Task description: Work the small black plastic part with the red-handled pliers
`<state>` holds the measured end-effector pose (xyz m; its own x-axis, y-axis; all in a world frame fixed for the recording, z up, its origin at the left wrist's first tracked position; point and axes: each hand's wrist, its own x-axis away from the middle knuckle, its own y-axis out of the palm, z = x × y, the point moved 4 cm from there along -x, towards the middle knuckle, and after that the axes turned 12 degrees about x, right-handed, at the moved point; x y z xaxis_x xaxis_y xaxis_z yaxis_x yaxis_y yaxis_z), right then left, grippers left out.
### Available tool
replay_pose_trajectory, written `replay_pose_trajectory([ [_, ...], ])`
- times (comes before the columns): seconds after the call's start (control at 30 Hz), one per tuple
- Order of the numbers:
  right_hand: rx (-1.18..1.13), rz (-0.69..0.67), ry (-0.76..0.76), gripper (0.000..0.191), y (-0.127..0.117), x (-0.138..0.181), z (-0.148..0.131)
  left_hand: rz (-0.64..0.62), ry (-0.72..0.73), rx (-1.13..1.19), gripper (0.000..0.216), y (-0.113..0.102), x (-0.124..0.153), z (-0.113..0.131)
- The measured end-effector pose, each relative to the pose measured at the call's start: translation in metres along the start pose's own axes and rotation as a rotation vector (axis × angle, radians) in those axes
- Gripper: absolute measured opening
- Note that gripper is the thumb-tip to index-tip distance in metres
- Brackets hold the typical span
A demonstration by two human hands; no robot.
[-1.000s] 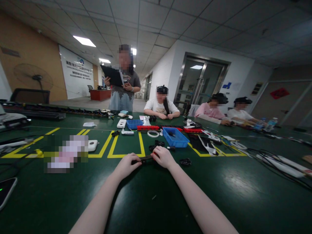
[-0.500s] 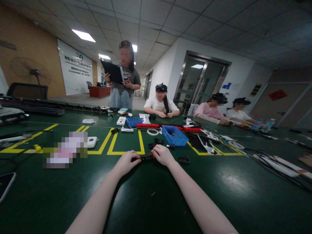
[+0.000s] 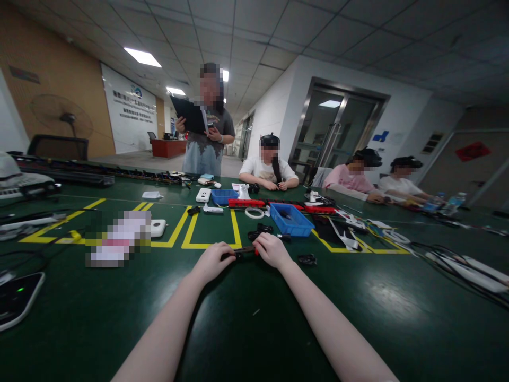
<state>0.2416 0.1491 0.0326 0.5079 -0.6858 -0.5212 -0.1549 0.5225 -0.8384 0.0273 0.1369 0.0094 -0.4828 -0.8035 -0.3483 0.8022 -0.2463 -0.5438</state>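
My right hand point(image 3: 273, 249) is closed round the red handle of what looks like a pair of pliers point(image 3: 247, 249). The dark metal jaws point left, towards my left hand point(image 3: 217, 261). That hand pinches a small black part point(image 3: 238, 255) close to the jaws. Its exact kind is too small and covered to make out. Both hands are low over the green table, near the yellow tape. Just beyond them lies a bundled black cable point(image 3: 260, 230), and to the right of my right hand is a second black cable bundle point(image 3: 307, 259).
Past my hands stand a blue bin point(image 3: 291, 220) and a smaller blue tray point(image 3: 224, 197), with a white tape roll point(image 3: 254, 213) between. Red strips point(image 3: 246, 203) lie behind. Left is a white device point(image 3: 158, 228); right, long black cables point(image 3: 449, 254). Several people are around the table.
The view has turned slightly left, so everything sits a little further right. Both hands keep their hold, with the pliers and the black part in nearly the same position.
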Motion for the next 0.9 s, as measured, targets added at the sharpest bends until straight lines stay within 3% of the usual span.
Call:
replay_pose_trajectory([
  [0.9, 0.057, 0.045, -0.025, 0.035, -0.0002, 0.0015, -0.0016, 0.025, 0.038, -0.017, 0.013, 0.0001, 0.0001, -0.0046],
])
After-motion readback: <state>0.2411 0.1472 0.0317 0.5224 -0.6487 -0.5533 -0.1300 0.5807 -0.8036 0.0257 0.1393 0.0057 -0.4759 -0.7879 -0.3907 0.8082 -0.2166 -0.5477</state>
